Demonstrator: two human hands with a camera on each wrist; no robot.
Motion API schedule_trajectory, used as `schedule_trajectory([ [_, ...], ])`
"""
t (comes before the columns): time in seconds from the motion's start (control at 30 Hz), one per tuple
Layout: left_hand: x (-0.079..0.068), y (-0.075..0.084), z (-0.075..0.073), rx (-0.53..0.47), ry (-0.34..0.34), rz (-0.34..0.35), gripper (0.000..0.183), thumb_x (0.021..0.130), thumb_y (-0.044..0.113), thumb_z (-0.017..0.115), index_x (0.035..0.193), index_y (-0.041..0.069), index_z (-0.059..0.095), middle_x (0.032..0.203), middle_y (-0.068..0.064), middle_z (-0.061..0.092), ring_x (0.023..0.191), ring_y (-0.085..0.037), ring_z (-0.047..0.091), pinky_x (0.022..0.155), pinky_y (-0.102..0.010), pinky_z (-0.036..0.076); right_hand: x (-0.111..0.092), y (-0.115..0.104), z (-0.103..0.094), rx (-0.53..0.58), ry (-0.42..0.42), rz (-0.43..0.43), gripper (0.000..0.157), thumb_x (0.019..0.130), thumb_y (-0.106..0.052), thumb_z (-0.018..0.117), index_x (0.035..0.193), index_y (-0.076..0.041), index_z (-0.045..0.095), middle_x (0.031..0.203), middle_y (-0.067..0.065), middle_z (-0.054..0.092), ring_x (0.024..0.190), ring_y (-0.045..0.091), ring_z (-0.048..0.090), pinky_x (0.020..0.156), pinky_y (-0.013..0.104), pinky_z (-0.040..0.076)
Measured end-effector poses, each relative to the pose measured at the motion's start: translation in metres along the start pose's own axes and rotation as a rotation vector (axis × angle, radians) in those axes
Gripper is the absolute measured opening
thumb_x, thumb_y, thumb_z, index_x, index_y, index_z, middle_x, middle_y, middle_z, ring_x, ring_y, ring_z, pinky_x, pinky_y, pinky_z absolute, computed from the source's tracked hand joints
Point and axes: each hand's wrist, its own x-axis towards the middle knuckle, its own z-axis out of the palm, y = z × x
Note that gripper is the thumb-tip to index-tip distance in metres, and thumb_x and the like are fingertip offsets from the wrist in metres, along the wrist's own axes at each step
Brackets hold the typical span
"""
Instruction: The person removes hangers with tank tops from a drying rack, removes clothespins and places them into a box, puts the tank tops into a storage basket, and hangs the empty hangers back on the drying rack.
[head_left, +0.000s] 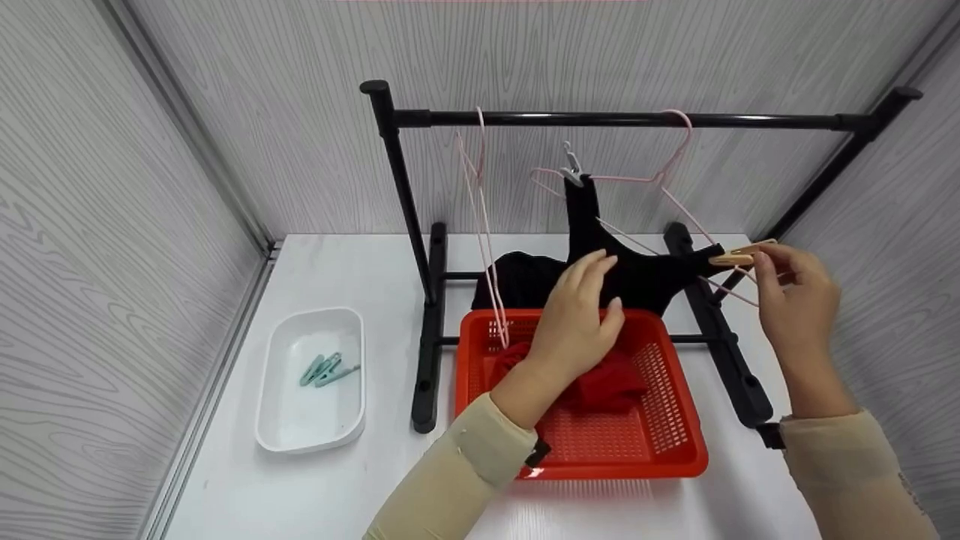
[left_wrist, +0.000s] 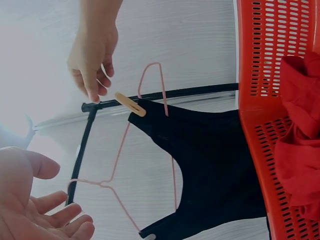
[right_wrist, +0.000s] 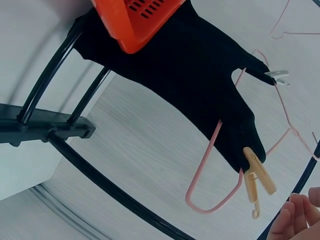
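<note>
A black strappy garment (head_left: 637,277) hangs from a pink hanger (head_left: 679,150) by its two straps. A beige clothespin (right_wrist: 255,175) clips the right strap to the hanger, and a grey clothespin (head_left: 572,169) clips the left one. Just off the beige clothespin's handle end is my right hand (head_left: 799,300), its fingers loosely bent with nothing between them; both wrist views show a gap there. My left hand (head_left: 574,322) hovers in front of the garment and above the red basket (head_left: 694,450), fingers relaxed and spread, holding nothing.
Red cloth (head_left: 611,382) lies inside the basket. A second pink hanger (head_left: 484,217) hangs at the left of the black rack (head_left: 525,118). Left of the rack, a white tray (head_left: 281,435) holds several teal clothespins (head_left: 326,370). Grey wood-grain walls enclose the white table (head_left: 217,480).
</note>
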Motion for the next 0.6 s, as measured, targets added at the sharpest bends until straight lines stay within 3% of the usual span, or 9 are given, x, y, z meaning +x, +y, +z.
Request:
schedule_trajectory([
  [0.13,0.004,-0.005,0.009,-0.004,0.027,-0.035,0.052,0.094,0.012,0.062,0.143,0.004,0.049,0.149,-0.013,0.046,0.138,-0.028,0.043,0.115,-0.036,0.033,0.001,0.003,-0.003,-0.009,0.046,0.033,0.019,0.096,-0.009,0.066,0.109,0.001,0.075,0.091,-0.02,0.057,0.076,-0.007,0.05,0.07,0.014,0.042],
  [0.23,0.006,-0.009,0.017,-0.015,0.033,-0.069,0.054,0.094,0.014,0.062,0.145,0.005,0.047,0.151,-0.012,0.043,0.14,-0.028,0.04,0.116,-0.039,0.032,0.002,0.008,-0.002,-0.018,0.065,0.063,0.019,0.095,-0.009,0.067,0.109,0.0,0.075,0.089,-0.026,0.051,0.079,-0.006,0.05,0.071,0.015,0.043],
  [0.5,0.011,-0.02,0.036,-0.017,0.049,-0.156,0.059,0.096,0.016,0.06,0.151,0.011,0.039,0.157,-0.009,0.036,0.145,-0.027,0.033,0.117,-0.039,0.03,0.001,0.023,0.001,-0.06,0.052,0.142,0.026,0.095,-0.011,0.065,0.118,0.0,0.071,0.097,-0.02,0.047,0.09,-0.004,0.047,0.082,0.018,0.042],
  [0.6,0.011,-0.027,0.042,-0.02,0.052,-0.186,0.062,0.096,0.016,0.06,0.153,0.012,0.036,0.158,-0.008,0.034,0.146,-0.025,0.031,0.117,-0.038,0.029,-0.001,0.028,0.004,-0.086,0.022,0.163,0.029,0.096,-0.011,0.063,0.121,0.002,0.067,0.103,-0.007,0.054,0.096,0.005,0.05,0.085,0.02,0.039],
])
